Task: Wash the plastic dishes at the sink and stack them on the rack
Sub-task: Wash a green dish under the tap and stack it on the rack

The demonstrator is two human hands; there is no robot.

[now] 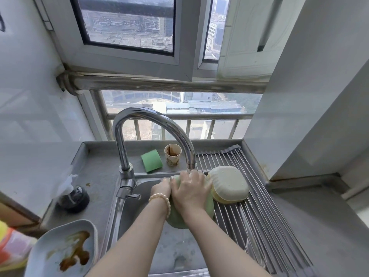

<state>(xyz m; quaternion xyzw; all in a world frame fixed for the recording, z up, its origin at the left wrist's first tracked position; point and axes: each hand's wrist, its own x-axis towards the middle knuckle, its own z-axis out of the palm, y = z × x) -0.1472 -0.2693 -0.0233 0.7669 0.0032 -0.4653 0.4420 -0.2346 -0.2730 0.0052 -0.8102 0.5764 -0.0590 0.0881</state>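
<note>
While the water runs from the curved chrome tap (153,124), the person holds a pale green plastic dish (191,214) over the steel sink (139,196), just under the spout. The left hand (161,188), with a bead bracelet at the wrist, has its grip curled on the left edge of the dish. The right hand (190,190) lies spread and flat on the surface of the dish, its fingers straight and pressing, not clamped.

To do this step well, I think the left hand should turn the dish slowly, so that the stream reaches every part while the right palm rubs. A wet plastic dish is probably slippery, so the edge needs a firm hold.

Two cream and yellow plastic dishes (229,186) lie upside down on the steel roll-up rack (259,226), touching the green one. A blue dirty plate (65,246) waits on the desk (99,176) at the left.
</note>
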